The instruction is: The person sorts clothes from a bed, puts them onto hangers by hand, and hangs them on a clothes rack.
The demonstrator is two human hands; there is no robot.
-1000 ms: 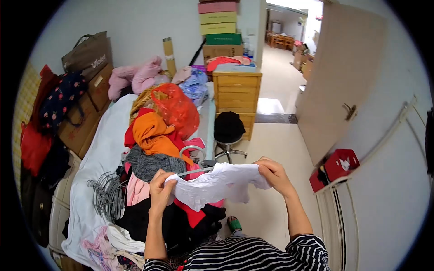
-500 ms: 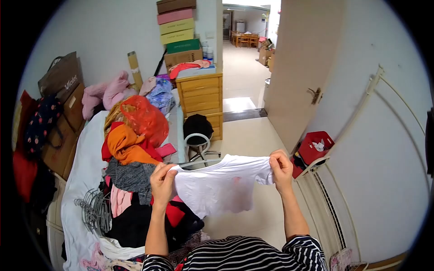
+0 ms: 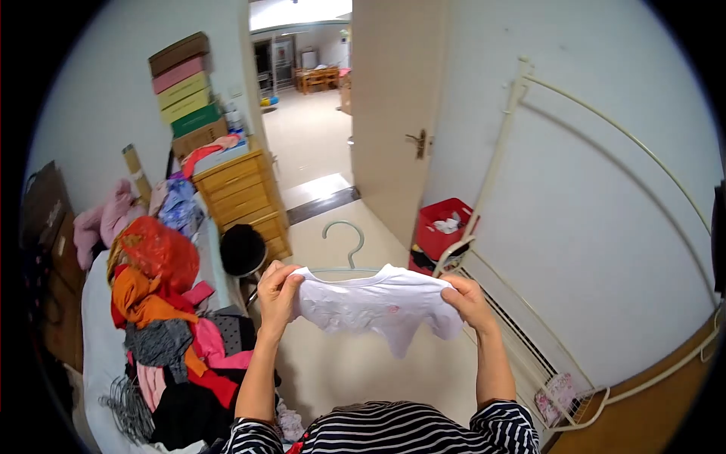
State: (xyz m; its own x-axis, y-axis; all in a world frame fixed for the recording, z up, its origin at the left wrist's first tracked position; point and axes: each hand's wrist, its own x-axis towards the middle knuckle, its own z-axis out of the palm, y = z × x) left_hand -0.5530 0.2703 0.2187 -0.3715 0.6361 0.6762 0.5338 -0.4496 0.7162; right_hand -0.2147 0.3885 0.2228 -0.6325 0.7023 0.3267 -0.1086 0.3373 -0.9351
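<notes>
A white T-shirt [image 3: 363, 306] with a small pinkish mark on its front is stretched between my two hands. It hangs on a grey-green hanger [image 3: 355, 240], whose hook rises above the neckline. My left hand [image 3: 278, 296] pinches the shirt at one shoulder. At the other shoulder, my right hand [image 3: 466, 304] grips the fabric between thumb and fingers. The shirt's lower part hangs crumpled, apart from the floor.
A bed on the left bears piled clothes [image 3: 159, 340], a red plastic bag [image 3: 160, 251] and several wire hangers [image 3: 127, 408]. Beyond are a wooden drawer unit [image 3: 236, 189], a black round stool [image 3: 243, 250] and a door [image 3: 397, 98]. On the right stand a red basket [image 3: 446, 234] and a cream metal rack [image 3: 499, 159].
My view has swung to the right, bringing more of the rack into sight. The hanger's hook now stands upright above the shirt. Both hands keep their hold, and the shirt's lower part has bunched up.
</notes>
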